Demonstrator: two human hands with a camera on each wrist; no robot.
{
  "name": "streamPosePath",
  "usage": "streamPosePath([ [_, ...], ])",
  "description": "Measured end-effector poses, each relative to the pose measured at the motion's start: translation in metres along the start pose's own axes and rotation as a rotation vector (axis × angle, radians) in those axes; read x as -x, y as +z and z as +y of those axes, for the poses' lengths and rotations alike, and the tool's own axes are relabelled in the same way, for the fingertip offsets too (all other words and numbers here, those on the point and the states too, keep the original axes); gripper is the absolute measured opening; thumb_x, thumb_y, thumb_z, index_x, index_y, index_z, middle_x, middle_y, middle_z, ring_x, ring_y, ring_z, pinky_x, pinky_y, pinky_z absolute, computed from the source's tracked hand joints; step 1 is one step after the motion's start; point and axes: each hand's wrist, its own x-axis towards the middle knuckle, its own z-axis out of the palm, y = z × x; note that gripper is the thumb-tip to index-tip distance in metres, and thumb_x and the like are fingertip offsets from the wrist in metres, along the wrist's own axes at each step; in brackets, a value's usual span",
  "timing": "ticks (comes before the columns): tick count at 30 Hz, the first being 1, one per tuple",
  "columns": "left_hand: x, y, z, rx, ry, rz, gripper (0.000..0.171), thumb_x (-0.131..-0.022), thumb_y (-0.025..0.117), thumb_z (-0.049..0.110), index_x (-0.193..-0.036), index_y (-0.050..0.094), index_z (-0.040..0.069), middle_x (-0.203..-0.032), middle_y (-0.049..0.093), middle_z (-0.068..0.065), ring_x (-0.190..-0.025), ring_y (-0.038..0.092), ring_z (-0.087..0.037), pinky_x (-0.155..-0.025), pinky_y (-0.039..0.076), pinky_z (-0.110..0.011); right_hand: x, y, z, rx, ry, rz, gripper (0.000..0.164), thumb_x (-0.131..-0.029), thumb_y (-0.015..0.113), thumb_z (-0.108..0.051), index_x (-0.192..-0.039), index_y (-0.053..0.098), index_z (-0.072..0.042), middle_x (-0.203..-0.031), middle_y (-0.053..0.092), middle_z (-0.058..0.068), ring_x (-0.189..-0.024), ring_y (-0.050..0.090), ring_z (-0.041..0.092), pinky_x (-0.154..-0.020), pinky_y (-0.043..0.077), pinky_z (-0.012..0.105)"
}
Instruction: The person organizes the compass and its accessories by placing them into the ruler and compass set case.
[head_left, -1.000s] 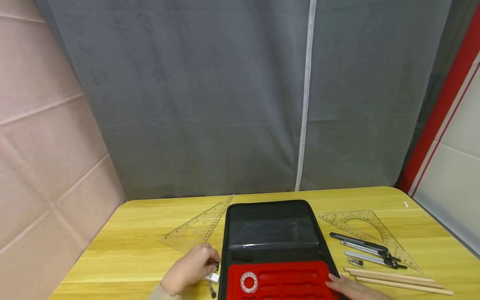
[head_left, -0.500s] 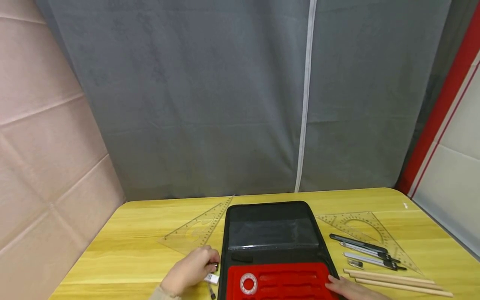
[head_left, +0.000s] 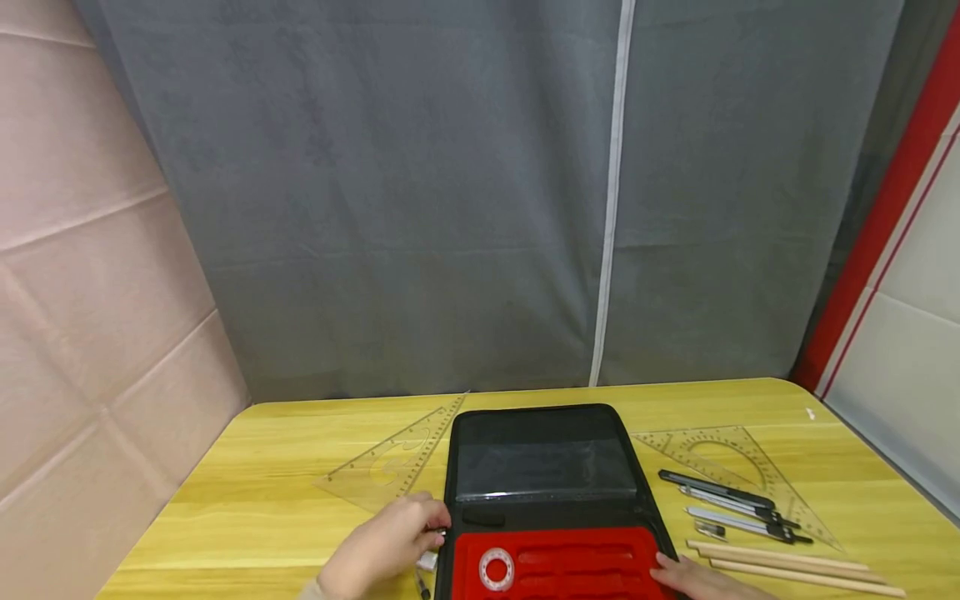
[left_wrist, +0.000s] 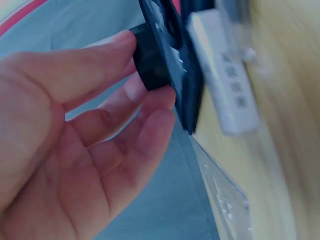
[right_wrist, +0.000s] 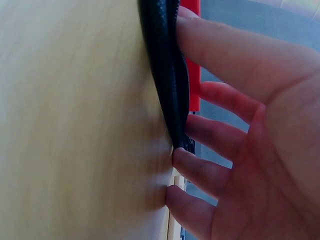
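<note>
My left hand [head_left: 392, 540] is at the left edge of an unzipped black case [head_left: 546, 513], pinching a small black block [left_wrist: 151, 56] between thumb and fingers. Its exact kind is unclear, and in the head view the fingers mostly cover it. Beside the hand lies a white eraser [left_wrist: 226, 75] with printed characters. A thin dark-ended piece [head_left: 422, 585] sits just below. My right hand [head_left: 699, 578] rests with extended fingers on the case's right rim, touching the red moulded tray [head_left: 577, 560]. A white ring-shaped template [head_left: 497, 569] lies in that tray.
Clear set squares lie left [head_left: 390, 458] and right [head_left: 738, 454] of the case. To the right are a dark slim tool [head_left: 716, 488], two compasses, including a silver compass [head_left: 738, 522], a small clear tube [head_left: 709, 530] and wooden pencils [head_left: 795, 567]. A grey curtain [head_left: 420, 208] hangs behind.
My left hand has shifted slightly right, up to the case's left edge, with the black block still pinched. The right hand stays on the case's right rim.
</note>
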Motion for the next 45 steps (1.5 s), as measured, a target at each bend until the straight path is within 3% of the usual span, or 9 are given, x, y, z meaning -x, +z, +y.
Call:
streamPosePath([
  [3, 0.001, -0.002, 0.009, -0.002, -0.005, -0.024, 0.007, -0.079, 0.063, 0.015, -0.086, 0.064, 0.012, -0.080, 0.060, 0.005, -0.069, 0.047, -0.003, -0.065, 0.052, -0.025, 0.000, 0.004, -0.004, -0.120, 0.109, 0.053, 0.048, -0.095, 0.033, -0.025, -0.131, 0.033, 0.007, -0.137, 0.027, 0.037, -0.127, 0.016, 0.044, -0.090, 0.014, 0.078],
  [4, 0.001, -0.003, 0.011, -0.004, -0.002, -0.025, 0.008, -0.079, 0.063, 0.015, -0.086, 0.064, 0.013, -0.080, 0.060, 0.005, -0.069, 0.047, -0.003, -0.065, 0.052, -0.025, 0.001, 0.004, -0.002, -0.073, 0.076, 0.038, 0.047, -0.095, 0.033, -0.024, -0.132, 0.033, 0.007, -0.137, 0.026, 0.038, -0.127, 0.017, 0.044, -0.089, 0.015, 0.079],
  [7, 0.001, -0.004, 0.020, -0.024, 0.019, -0.031, 0.009, -0.079, 0.063, 0.016, -0.087, 0.064, 0.013, -0.081, 0.060, 0.006, -0.070, 0.048, -0.002, -0.066, 0.052, -0.024, 0.001, 0.004, -0.005, -0.102, 0.109, 0.052, 0.049, -0.095, 0.033, -0.025, -0.131, 0.033, 0.008, -0.135, 0.024, 0.041, -0.123, 0.012, 0.054, -0.089, 0.012, 0.079],
  [9, 0.000, -0.004, 0.027, -0.033, 0.022, -0.050, 0.010, -0.080, 0.063, 0.017, -0.089, 0.064, 0.014, -0.082, 0.060, 0.007, -0.071, 0.048, -0.002, -0.067, 0.052, -0.023, -0.002, 0.007, -0.012, -0.158, 0.210, 0.099, 0.055, -0.094, 0.034, -0.030, -0.129, 0.031, 0.012, -0.133, 0.022, 0.045, -0.117, 0.007, 0.062, -0.091, 0.010, 0.078],
  [13, -0.002, -0.004, 0.041, -0.023, -0.009, -0.116, 0.013, -0.080, 0.063, 0.021, -0.092, 0.065, 0.017, -0.082, 0.059, 0.009, -0.069, 0.048, 0.000, -0.067, 0.052, -0.021, -0.005, 0.011, -0.019, -0.238, 0.320, 0.157, 0.062, -0.092, 0.036, -0.034, -0.129, 0.027, 0.016, -0.133, 0.020, 0.045, -0.117, 0.004, 0.062, -0.094, 0.006, 0.076],
  [18, -0.003, -0.001, 0.053, -0.025, 0.033, -0.147, 0.013, -0.079, 0.064, 0.022, -0.091, 0.066, 0.018, -0.080, 0.057, 0.011, -0.067, 0.047, 0.002, -0.065, 0.050, -0.018, -0.009, 0.013, -0.020, -0.301, 0.409, 0.207, 0.068, -0.090, 0.040, -0.039, -0.130, 0.027, 0.015, -0.133, 0.014, 0.047, -0.118, 0.003, 0.060, -0.096, 0.007, 0.075],
  [26, -0.008, 0.006, 0.057, -0.035, 0.137, -0.208, 0.015, -0.080, 0.063, 0.018, -0.094, 0.065, 0.016, -0.081, 0.056, 0.010, -0.069, 0.046, 0.003, -0.065, 0.049, -0.014, -0.012, 0.014, -0.022, -0.290, 0.448, 0.228, 0.069, -0.089, 0.042, -0.038, -0.130, 0.026, 0.015, -0.132, 0.012, 0.049, -0.119, 0.003, 0.059, -0.098, 0.008, 0.073],
  [33, -0.010, 0.015, 0.055, -0.069, 0.273, -0.199, 0.011, -0.082, 0.059, 0.015, -0.092, 0.063, 0.016, -0.082, 0.056, 0.009, -0.073, 0.046, 0.004, -0.064, 0.042, -0.007, -0.015, 0.014, -0.019, -0.300, 0.449, 0.225, 0.069, -0.089, 0.042, -0.038, -0.130, 0.024, 0.016, -0.131, 0.009, 0.050, -0.119, 0.001, 0.059, -0.098, 0.008, 0.072],
  [45, -0.016, 0.026, 0.056, -0.040, 0.234, -0.281, 0.009, -0.082, 0.059, 0.019, -0.090, 0.063, 0.018, -0.079, 0.057, 0.012, -0.071, 0.047, 0.004, -0.063, 0.044, -0.009, -0.015, 0.013, -0.015, -0.284, 0.446, 0.224, 0.071, -0.089, 0.042, -0.039, -0.130, 0.025, 0.016, -0.132, 0.010, 0.049, -0.119, 0.003, 0.059, -0.098, 0.008, 0.072],
])
